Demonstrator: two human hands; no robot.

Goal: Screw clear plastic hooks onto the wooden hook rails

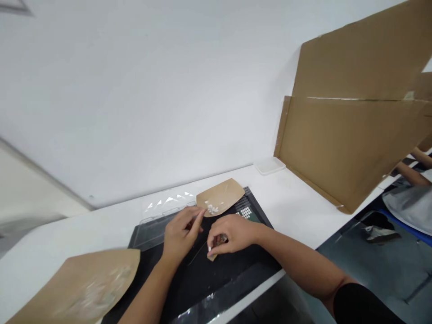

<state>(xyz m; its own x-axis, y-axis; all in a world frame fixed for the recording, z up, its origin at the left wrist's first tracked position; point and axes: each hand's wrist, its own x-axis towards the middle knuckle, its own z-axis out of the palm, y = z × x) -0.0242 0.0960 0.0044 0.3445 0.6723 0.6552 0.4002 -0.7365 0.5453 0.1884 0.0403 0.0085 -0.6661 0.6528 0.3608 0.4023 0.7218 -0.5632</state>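
My right hand (232, 234) is closed over the black mat (216, 288), its fingertips pinching a small tan piece (212, 258). A white spot shows at its fingertip; I cannot tell what it is. To its left, my left hand (182, 234) has its thumb and index finger brought together, the other fingers curled; whatever they hold is hidden. Just beyond those fingertips, a brown paper tray (227, 191) carries small white bits (212, 209). Several round white dots (245, 212) sit in rows on a dark green patch beside that tray.
A larger brown paper tray (74, 274) with blurred clear and white pieces lies at the near left. Behind the mat is a clear plastic tray (153, 229). A shallow translucent box (269, 165) stands by a tall cardboard panel (351, 144). Another person's arm (413, 174) shows at far right.
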